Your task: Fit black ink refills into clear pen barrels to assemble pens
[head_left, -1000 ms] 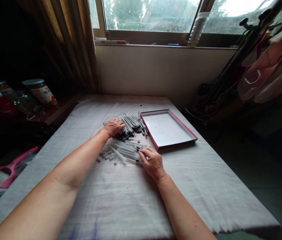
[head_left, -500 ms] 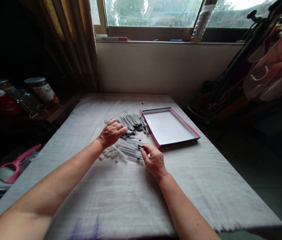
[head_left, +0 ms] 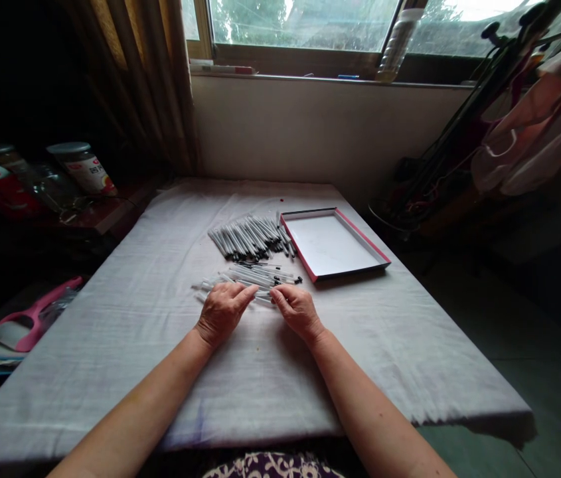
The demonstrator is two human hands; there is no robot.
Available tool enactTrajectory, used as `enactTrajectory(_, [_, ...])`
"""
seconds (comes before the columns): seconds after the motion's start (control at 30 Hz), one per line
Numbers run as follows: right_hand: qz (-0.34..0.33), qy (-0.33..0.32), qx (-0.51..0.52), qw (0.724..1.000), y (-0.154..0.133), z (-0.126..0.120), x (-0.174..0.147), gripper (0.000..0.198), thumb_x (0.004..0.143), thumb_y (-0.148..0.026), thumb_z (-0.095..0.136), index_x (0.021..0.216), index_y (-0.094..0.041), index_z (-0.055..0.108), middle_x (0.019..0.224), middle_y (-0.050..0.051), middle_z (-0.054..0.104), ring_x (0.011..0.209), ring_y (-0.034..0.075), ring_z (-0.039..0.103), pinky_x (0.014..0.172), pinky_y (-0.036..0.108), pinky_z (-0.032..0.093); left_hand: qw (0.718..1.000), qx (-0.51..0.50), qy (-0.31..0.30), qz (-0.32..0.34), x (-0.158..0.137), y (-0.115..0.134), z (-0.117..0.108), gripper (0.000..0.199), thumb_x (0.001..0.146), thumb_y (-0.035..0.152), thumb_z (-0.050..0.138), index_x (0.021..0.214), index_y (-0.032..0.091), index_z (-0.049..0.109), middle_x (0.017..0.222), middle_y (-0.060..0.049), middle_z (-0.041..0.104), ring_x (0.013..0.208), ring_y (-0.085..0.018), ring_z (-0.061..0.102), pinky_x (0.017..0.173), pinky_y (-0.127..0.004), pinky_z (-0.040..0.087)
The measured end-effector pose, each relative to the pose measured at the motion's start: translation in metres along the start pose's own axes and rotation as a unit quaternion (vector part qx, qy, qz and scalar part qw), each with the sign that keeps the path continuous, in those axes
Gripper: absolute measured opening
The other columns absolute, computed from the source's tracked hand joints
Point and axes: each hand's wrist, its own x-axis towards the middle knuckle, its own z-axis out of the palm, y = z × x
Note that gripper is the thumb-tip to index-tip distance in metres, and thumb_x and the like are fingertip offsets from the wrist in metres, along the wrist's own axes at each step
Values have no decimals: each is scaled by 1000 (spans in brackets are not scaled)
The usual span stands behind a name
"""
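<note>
My left hand (head_left: 225,313) and my right hand (head_left: 298,311) are close together over the near edge of a loose pile of clear pen barrels (head_left: 240,273). Both are closed, fingertips pinched towards each other, with a pale pen barrel (head_left: 263,293) between them; its ends are hidden by the fingers. Small black pieces (head_left: 280,279) show at the right ends of some barrels. Behind that pile lies a heap of pens (head_left: 247,238) with black tips, mostly side by side. To its right sits a shallow white box lid (head_left: 314,273) with red and black sides.
A white cloth (head_left: 380,352) covers the table. At the left are pink-handled scissors (head_left: 36,318) and a lidded jar (head_left: 83,169) on a side surface. A plastic bottle (head_left: 400,46) stands on the windowsill. Curtains (head_left: 155,86) hang at the left.
My left hand has left the heap of tipped pens and come down towards me, beside my right hand. My right hand has stayed near the loose barrels. The view has shifted slightly.
</note>
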Motion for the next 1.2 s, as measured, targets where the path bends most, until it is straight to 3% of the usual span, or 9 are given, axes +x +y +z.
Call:
enactTrajectory(0.2, [10, 9, 37, 999, 3, 3, 1, 20, 89, -30, 54, 85, -20, 70, 76, 5, 72, 68, 17, 65, 64, 26, 51, 999, -34, -23, -32, -4, -2, 6, 29, 97, 38, 41, 94, 19, 63, 70, -5, 65, 66, -18, 59, 66, -31, 44])
enactTrajectory(0.4, [7, 12, 56, 998, 6, 3, 0, 16, 86, -27, 57, 92, -21, 71, 85, 6, 72, 76, 18, 67, 70, 28, 53, 999, -25, -39, -27, -1, -3, 3, 29, 97, 39, 42, 95, 22, 65, 84, -6, 70, 75, -19, 63, 70, -32, 44])
enactTrajectory(0.57, [80, 62, 114, 988, 18, -1, 2, 20, 86, -34, 57, 90, -19, 70, 76, 5, 71, 68, 17, 65, 62, 27, 52, 998, -29, -6, -64, -5, -7, 1, 31, 95, 44, 45, 103, 19, 62, 87, -7, 71, 75, -19, 66, 70, -30, 46])
enactTrajectory(0.73, [147, 82, 203, 965, 25, -7, 6, 25, 80, -41, 62, 83, -17, 70, 66, 3, 68, 57, 15, 61, 55, 27, 51, 987, -107, 27, -121, -10, -16, 0, 29, 96, 42, 44, 97, 20, 62, 89, -6, 72, 79, -18, 67, 73, -28, 50])
enactTrajectory(0.9, [183, 66, 264, 945, 22, -7, 9, 29, 73, -42, 69, 87, -17, 72, 71, 5, 72, 61, 16, 64, 58, 28, 53, 965, -199, 10, -173, -12, -19, 2, 32, 95, 45, 43, 95, 20, 64, 89, -6, 72, 79, -17, 68, 73, -27, 51])
enactTrajectory(1.03, [205, 78, 267, 938, 20, -8, 10, 31, 70, -45, 71, 81, -16, 72, 66, 4, 70, 58, 15, 61, 56, 27, 51, 949, -232, 24, -211, -13, -18, 4, 30, 91, 45, 52, 108, 22, 58, 93, -3, 70, 62, -12, 62, 64, -24, 51])
enactTrajectory(1.2, [223, 80, 285, 929, 17, -11, 10, 30, 68, -44, 73, 78, -16, 71, 64, 2, 68, 56, 13, 58, 54, 26, 48, 950, -236, 28, -204, -11, -16, 2, 28, 93, 44, 46, 93, 21, 61, 85, -3, 70, 67, -14, 65, 67, -25, 50])
